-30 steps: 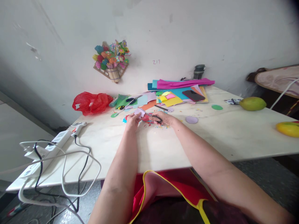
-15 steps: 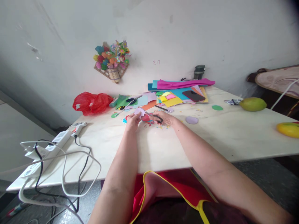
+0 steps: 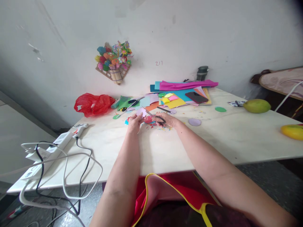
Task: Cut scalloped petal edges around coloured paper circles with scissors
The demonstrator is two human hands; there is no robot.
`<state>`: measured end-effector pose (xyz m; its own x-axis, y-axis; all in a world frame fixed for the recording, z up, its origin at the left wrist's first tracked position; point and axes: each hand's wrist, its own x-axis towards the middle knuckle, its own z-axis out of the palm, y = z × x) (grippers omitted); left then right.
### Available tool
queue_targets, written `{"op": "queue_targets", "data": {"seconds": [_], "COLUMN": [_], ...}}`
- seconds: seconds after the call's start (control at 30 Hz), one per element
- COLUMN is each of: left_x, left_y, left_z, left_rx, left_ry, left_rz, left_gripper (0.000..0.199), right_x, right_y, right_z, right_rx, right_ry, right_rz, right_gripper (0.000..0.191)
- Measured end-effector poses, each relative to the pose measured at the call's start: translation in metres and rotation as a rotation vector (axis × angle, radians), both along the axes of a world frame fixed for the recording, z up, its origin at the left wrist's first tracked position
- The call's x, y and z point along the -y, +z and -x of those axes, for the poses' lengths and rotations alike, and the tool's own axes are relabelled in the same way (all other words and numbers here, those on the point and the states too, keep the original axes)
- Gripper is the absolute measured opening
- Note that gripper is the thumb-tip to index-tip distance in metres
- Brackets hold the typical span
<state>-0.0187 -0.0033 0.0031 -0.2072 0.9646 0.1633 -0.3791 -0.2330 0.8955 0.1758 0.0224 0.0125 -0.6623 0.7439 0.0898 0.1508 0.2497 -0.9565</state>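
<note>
Pinched in my left hand [image 3: 134, 122] is a small lilac paper flower [image 3: 141, 112] with a scalloped edge. My right hand [image 3: 167, 119] is closed on the black handles of a pair of scissors [image 3: 160, 120], whose blades point left toward the flower. Whether the blades touch the paper I cannot tell. Beneath both hands lie red and blue paper pieces [image 3: 149, 119] and many tiny scraps. A dark pen [image 3: 165, 109] rests just beyond my right hand, and a lilac paper disc [image 3: 194, 122] lies to its right.
Coloured paper sheets [image 3: 178, 102], a phone [image 3: 196, 97] and a second pair of scissors [image 3: 134, 102] lie at the back. A red plastic bag [image 3: 93, 104] sits back left. Cables and a power strip [image 3: 50, 151] occupy the left. A green mango [image 3: 257, 106] stands right.
The lilac flower has turned a little in my left hand, and the scissor blades have shifted slightly away from it. Both hands stay in nearly the same place.
</note>
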Motion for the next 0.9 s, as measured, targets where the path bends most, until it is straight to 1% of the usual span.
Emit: {"op": "queue_targets", "data": {"seconds": [0.13,0.27,0.4,0.63,0.9], "left_x": [-0.001,-0.002,-0.0033,-0.003,-0.0026], "left_y": [-0.0011,-0.002,-0.0032,-0.0047,-0.0034], "left_z": [0.0004,-0.0001,0.0001,0.0006,-0.0004], "left_rx": [0.012,0.045,0.055,0.034,0.024], "left_ry": [0.01,0.012,-0.002,-0.033,-0.027], "left_rz": [-0.04,-0.06,-0.053,-0.05,-0.02], "left_gripper": [0.03,0.028,0.027,0.028,0.031], "right_x": [0.0022,0.0002,-0.0015,0.0014,0.0012], "right_y": [0.0021,0.0003,-0.0003,0.0039,0.003], "right_z": [-0.0004,0.0002,0.001,0.0011,0.002], "right_rx": [0.012,0.012,0.009,0.024,0.026], "right_ry": [0.025,0.017,0.03,0.023,0.017], "right_rz": [0.003,0.008,0.013,0.03,0.043], "right_gripper": [0.036,0.035,0.035,0.035,0.035]}}
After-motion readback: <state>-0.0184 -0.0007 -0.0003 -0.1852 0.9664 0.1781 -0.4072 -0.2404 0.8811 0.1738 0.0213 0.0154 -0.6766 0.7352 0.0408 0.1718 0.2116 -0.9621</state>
